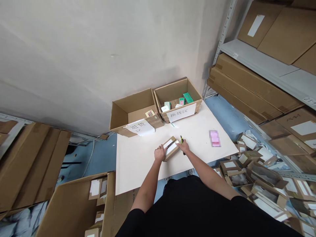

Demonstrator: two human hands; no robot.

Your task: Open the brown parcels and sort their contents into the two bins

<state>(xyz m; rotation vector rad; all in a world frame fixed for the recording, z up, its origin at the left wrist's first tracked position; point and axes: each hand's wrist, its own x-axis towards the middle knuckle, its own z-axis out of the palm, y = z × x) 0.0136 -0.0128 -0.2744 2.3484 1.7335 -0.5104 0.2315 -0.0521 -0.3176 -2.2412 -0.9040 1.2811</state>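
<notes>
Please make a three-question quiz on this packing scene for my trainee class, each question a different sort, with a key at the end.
1. Multiple choice: What does the right hand hold?
a) a roll of tape
b) a yellow-and-black tool
c) a white cup

2. True or false: The pixelated pink item lies on the white table, to the right of the small carton at the hands.

3. Fill in the blank: Seen from the wearer's side, the solid green box lies in the open box on the ____.

Key: 1. b; 2. true; 3. right
</notes>
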